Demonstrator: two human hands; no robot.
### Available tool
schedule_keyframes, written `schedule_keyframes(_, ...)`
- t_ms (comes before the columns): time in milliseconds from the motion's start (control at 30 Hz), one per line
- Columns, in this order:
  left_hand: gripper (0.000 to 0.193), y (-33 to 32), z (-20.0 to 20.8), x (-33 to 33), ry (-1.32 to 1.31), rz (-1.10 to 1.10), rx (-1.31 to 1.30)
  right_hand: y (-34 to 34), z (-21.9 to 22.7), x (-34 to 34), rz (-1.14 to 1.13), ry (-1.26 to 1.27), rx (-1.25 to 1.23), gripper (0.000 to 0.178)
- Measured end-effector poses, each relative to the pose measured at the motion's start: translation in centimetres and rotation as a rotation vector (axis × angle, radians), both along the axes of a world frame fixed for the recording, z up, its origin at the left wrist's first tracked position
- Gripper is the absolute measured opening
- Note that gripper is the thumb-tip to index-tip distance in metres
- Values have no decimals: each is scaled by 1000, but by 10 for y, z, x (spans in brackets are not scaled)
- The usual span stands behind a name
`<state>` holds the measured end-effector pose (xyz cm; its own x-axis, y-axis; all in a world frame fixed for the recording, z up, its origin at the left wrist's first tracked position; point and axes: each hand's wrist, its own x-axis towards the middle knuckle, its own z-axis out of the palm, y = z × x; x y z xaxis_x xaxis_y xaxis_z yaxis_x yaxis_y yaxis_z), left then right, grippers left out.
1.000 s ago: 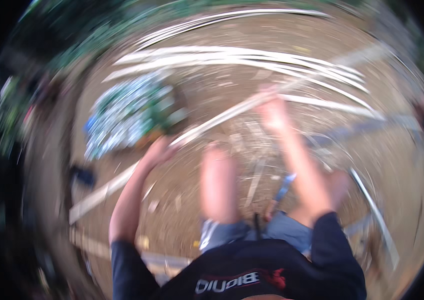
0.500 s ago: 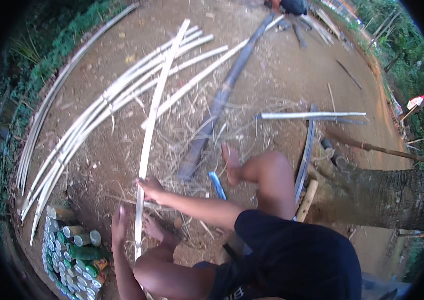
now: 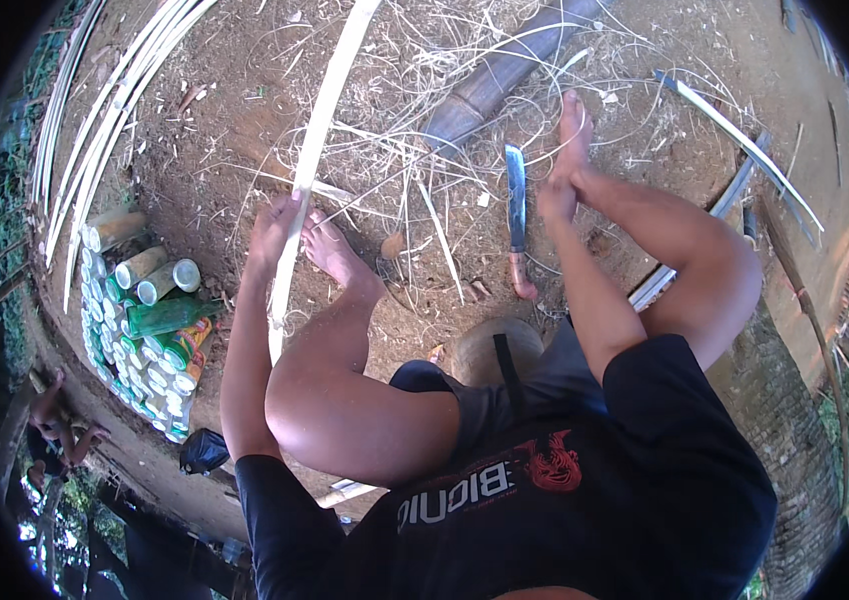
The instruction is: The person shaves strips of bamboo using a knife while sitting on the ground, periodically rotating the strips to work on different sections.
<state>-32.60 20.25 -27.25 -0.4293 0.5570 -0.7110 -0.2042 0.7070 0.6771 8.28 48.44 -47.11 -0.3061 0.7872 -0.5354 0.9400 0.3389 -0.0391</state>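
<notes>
the left hand (image 3: pixel 273 228) grips a long pale bamboo strip (image 3: pixel 317 150) lying along the dirt ground (image 3: pixel 195 150) beside the foot, steadying it, while the right hand (image 3: pixel 557 195) wraps the other ankle, knife (image 3: pixel 517 215) nearby.

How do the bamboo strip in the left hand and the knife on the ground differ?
The bamboo strip is long, pale and thin; the knife is short with a dark blade. The left hand grips the strip; the knife lies untouched beside the right hand. Both lie on bare dirt.
</notes>
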Motion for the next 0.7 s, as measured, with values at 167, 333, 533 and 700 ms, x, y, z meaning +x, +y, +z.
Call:
schedule_keyframes(167, 44, 0, 29, 12, 152, -49, -100, -122, 30, 22, -365, 278, -158, 55)
schedule_keyframes(333, 40, -14, 58, 12, 171, -26, -26, -131, 31, 24, -330, 274, -57, 54)
schedule_keyframes(533, 38, -35, 120, 35, 234, 137, 121, -122, 75, 13, -819, 358, -433, 32)
schedule_keyframes(700, 39, -56, 201, 68, 336, 125, 104, -102, 169, -21, -1222, 950, -1093, 18)
